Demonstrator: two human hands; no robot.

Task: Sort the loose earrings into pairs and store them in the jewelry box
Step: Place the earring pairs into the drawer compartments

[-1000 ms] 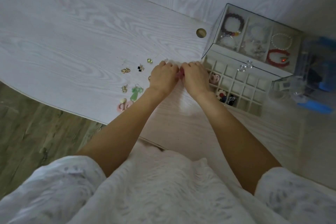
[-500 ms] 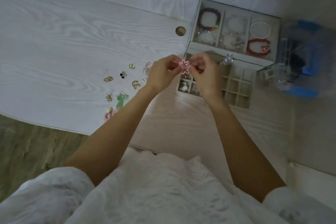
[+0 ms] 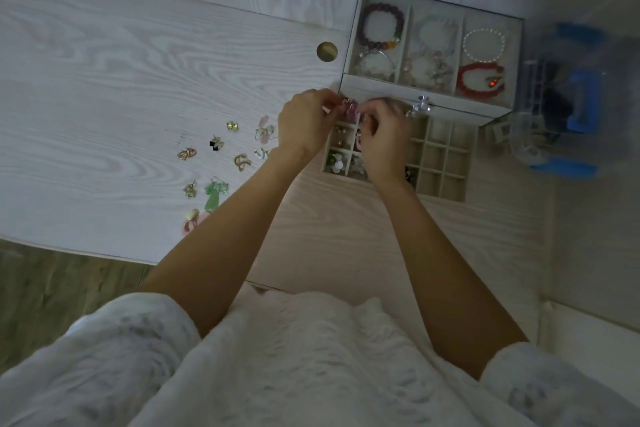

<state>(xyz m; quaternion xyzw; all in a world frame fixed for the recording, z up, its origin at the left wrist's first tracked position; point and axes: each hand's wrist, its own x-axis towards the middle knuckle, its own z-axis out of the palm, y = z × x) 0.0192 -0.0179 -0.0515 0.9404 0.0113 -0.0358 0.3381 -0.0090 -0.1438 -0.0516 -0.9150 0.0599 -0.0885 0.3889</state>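
My left hand (image 3: 305, 125) and my right hand (image 3: 385, 135) meet above the jewelry box's pulled-out drawer (image 3: 440, 163). Between their fingertips they pinch a pink flower-shaped earring (image 3: 349, 107). The drawer is a grid of small cells; the cells at its left hold earrings, those at the right look bare. The jewelry box (image 3: 433, 45) behind it has an upper tray with bracelets. Several loose earrings lie on the white table (image 3: 104, 80) left of my hands: gold ones (image 3: 187, 153), a green one (image 3: 214, 191), a pink one (image 3: 191, 222).
A round brass-coloured cap (image 3: 327, 51) sits in the tabletop left of the box. A clear container with blue parts (image 3: 561, 121) stands to the right of the box. The table's front edge runs at lower left, with wood floor below it.
One second ago both hands were down on the table beside the drawer. They lifted with the pink flower earring and now hold it over the drawer's left cells.
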